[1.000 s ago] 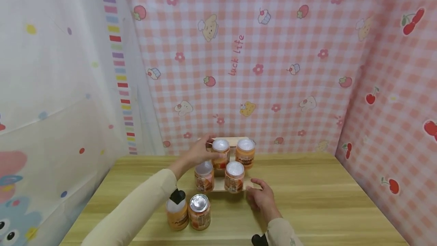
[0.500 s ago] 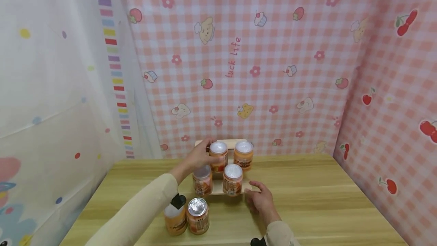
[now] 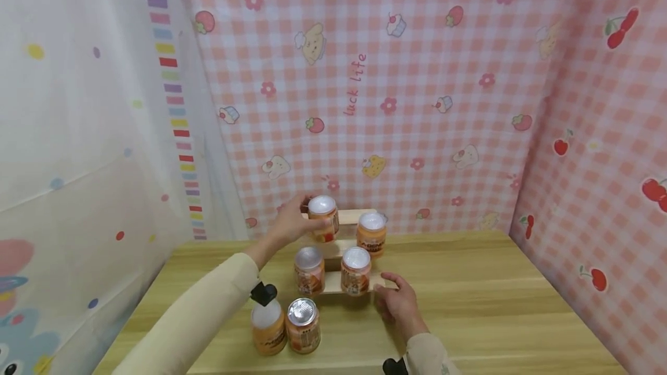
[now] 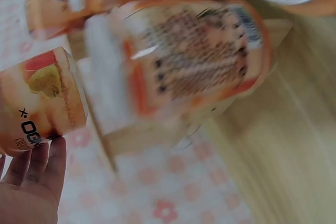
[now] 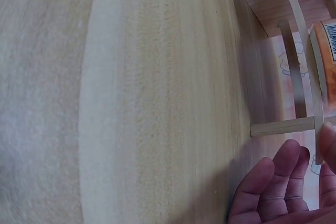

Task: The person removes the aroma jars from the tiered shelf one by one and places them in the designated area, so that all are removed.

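In the head view my left hand [image 3: 289,227] grips an orange can [image 3: 323,205] with a white lid, at the left end of the tiered wooden rack's [image 3: 354,216] top board. The left wrist view shows the fingers [image 4: 37,166] curled round that held can [image 4: 47,95], which has a fruit picture; whether it touches the board is unclear. My right hand [image 3: 402,305] holds the right end of the lowest board, thumb on top and fingers [image 5: 286,158] below. A similar can [image 3: 372,235] stands on the middle board; a left can [image 3: 310,274] and a right can [image 3: 356,274] stand on the lowest.
In front of the rack, a white-lidded can [image 3: 268,328] and a silver-topped can [image 3: 304,328] stand side by side on the wood-grain table [image 3: 479,305], below my left forearm. A pink checked cloth [image 3: 443,132] hangs close behind the rack.
My left hand has lifted the can from the middle board's left side up and back towards the top board. My right hand stays at the rack's end. The camera has shifted slightly.
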### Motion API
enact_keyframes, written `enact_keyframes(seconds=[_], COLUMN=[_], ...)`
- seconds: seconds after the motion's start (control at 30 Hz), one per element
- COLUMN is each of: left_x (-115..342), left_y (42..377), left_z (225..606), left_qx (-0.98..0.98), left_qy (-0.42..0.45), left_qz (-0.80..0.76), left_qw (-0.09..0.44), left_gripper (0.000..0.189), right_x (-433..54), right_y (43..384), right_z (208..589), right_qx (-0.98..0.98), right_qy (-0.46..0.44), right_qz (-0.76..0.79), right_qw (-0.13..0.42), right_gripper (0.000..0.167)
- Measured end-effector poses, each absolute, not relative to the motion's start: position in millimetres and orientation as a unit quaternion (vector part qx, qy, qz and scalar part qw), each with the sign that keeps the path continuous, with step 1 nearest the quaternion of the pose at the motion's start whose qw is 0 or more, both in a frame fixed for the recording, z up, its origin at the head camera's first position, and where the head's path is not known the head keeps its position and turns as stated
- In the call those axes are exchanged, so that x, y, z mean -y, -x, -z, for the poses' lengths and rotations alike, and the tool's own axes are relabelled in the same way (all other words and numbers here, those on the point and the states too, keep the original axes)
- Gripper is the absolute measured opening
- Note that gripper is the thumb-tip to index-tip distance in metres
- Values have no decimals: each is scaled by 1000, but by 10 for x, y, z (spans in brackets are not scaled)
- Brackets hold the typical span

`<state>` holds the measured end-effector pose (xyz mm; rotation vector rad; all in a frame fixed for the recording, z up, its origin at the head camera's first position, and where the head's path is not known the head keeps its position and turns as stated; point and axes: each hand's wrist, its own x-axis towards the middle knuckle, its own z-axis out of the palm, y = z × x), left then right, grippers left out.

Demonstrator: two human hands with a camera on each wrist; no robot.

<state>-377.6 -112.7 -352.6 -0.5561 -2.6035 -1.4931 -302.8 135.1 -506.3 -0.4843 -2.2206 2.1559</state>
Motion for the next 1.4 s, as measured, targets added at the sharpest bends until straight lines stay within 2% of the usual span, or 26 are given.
enact_keyframes(seconds=[0.33, 0.57, 0.87, 1.17, 1.4], left_x=[1528, 1869, 2238, 2587, 2724], left_y=[3666, 3444, 3252, 2978, 2837], left_z=[3147, 3133, 3111, 3304, 3684], left_qx=[832, 840, 835, 839, 832], left_qy=[192, 174, 174, 158, 145], left_qz=[516, 510, 518, 519, 535], left_qw=[68, 62, 64, 39, 39], left_gripper=[67, 70, 71, 71, 68], right_x=[-1345, -1324, -1336, -1256, -1315], right_y=[3024, 2969, 3055, 3064, 3037], right_z=[5052, 5141, 5078, 5058, 5033], right_qx=[714, 712, 714, 710, 710], right_qy=[157, 155, 161, 157, 155], right_qz=[-683, -685, -681, -686, -687], right_qw=[8, -12, -5, -15, 3], right_gripper=[44, 44, 42, 43, 43])
